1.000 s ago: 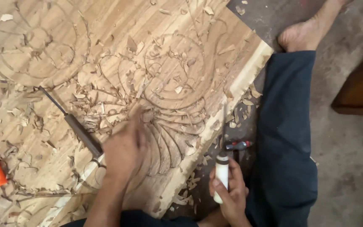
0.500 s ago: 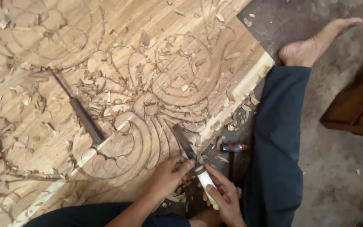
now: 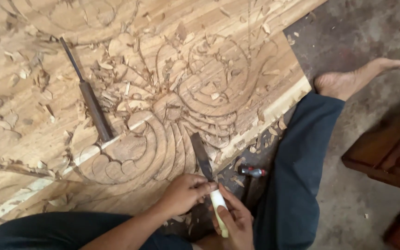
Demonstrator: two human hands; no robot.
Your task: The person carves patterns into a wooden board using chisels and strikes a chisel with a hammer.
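Note:
A large wooden panel [image 3: 172, 60] with carved scrolls and leaf shapes lies on the floor, strewn with wood chips. My right hand [image 3: 233, 221] grips the pale handle of a flat chisel [image 3: 202, 156]. Its dark blade rests on the carved curves near the panel's near edge. My left hand [image 3: 184, 192] pinches the chisel where the blade meets the handle. A second chisel [image 3: 89, 98] with a dark wooden handle and thin shaft lies loose on the panel to the left.
My leg in dark blue trousers [image 3: 298, 162] and bare foot [image 3: 353, 79] stretch along the panel's right edge. A small red and grey tool [image 3: 253, 172] lies on the floor by the leg. Dark wooden furniture [image 3: 390, 157] stands at right.
My left hand left the carving and came to the chisel. My right hand brought the chisel from beside the leg onto the panel. The view shifted, and the orange object at left is gone from sight.

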